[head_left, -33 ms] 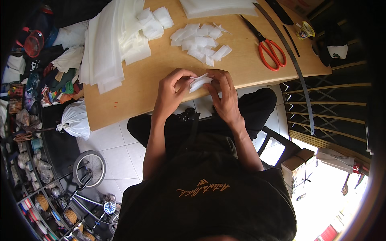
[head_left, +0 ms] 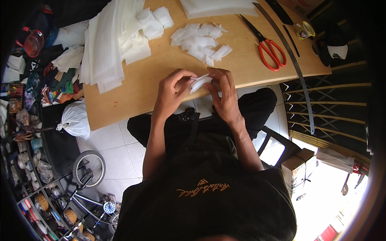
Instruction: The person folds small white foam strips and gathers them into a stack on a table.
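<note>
Just over the table's near edge, both hands hold a small stack of white foam sheet pieces [head_left: 200, 83]. Thumb and fingers of my left hand [head_left: 173, 90] pinch its left end. At the right end, my right hand [head_left: 225, 94] grips it with the thumb on the near side and fingers beyond. Fingertips hide parts of the stack, and I cannot tell how many layers it has. Farther back lies a loose pile of cut white foam pieces [head_left: 203, 41]. To the right of that pile rest scissors with red handles [head_left: 272, 54], their blades pointing away.
Long white foam strips [head_left: 106, 44] cover the table's left side, with small squares [head_left: 152, 24] beside them. A larger foam sheet [head_left: 217, 8] lies at the back. A long metal strip [head_left: 295, 64] overhangs the right edge of the wooden table [head_left: 140, 78]. A yellow cup [head_left: 306, 31] stands far right.
The fingers of my right hand have shifted very slightly at the foam stack. Everything else looks the same.
</note>
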### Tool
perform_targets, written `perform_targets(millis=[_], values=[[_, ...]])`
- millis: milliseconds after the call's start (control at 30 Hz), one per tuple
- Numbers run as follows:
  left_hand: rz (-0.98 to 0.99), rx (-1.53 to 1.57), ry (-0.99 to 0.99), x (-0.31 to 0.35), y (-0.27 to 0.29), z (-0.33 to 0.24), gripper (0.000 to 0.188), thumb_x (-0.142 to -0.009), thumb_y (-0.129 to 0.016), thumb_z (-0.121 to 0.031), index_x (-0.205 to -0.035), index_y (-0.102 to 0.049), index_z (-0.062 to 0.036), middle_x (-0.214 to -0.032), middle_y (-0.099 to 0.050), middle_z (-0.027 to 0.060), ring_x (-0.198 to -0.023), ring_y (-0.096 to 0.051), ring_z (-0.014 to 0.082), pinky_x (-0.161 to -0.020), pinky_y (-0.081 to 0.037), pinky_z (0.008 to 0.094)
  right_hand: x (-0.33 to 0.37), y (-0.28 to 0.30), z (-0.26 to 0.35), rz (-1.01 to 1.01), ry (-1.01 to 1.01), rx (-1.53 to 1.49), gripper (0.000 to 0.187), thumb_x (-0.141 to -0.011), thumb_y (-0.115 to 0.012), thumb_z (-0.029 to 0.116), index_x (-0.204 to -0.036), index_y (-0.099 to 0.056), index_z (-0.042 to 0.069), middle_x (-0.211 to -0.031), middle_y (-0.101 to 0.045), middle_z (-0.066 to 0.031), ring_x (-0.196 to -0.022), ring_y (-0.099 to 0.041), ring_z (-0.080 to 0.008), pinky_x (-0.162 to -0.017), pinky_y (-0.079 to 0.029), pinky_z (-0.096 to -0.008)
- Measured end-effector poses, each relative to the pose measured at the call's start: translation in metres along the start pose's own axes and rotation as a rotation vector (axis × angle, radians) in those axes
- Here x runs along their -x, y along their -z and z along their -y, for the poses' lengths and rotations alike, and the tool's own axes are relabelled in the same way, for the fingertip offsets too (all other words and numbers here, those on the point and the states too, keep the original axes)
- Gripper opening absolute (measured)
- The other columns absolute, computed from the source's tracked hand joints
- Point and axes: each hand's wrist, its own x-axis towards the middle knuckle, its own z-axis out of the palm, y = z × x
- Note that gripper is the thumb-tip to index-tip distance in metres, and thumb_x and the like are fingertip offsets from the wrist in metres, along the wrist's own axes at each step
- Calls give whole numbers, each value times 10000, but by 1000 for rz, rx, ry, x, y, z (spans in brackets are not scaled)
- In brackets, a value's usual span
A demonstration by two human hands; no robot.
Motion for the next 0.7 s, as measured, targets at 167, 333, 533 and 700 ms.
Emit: perform_targets(millis=[167,333,533,700], values=[[12,-54,-12,2,1,-10,153,-1026,-631,11,-1154,-715,15,-1080,-764,125,-975,-741,231,-870,-571,348,-1,2,4,60,18,87,386,-947,-709,-24,-1323,-646,33,-1274,-607,-172,-1038,-669,-357,-898,-554,-453],[-41,-257,-147,6,-3,-18,188,-1042,-619,-16,-1197,-724,-4,-1145,-765,150,-1024,-745,307,-861,-587,392,-7,4,2,70,135,186,366,-934,-708,-17,-1291,-660,42,-1254,-648,-158,-1105,-653,-376,-946,-528,-475],[-74,-275,-224,12,-5,-17,249,-993,-693,-11,-1237,-738,-27,-1170,-768,143,-1025,-744,321,-841,-604,404,-7,5,4,57,194,271,349,-927,-733,26,-1268,-674,70,-1186,-673,-126,-1133,-643,-339,-990,-485,-469],[-192,-358,-346,9,-17,-6,289,-899,-818,8,-1183,-780,-28,-1099,-791,126,-982,-765,254,-821,-604,347,-8,5,2,45,212,320,369,-923,-753,62,-1285,-685,92,-1184,-674,-108,-1142,-640,-305,-1021,-456,-452]])
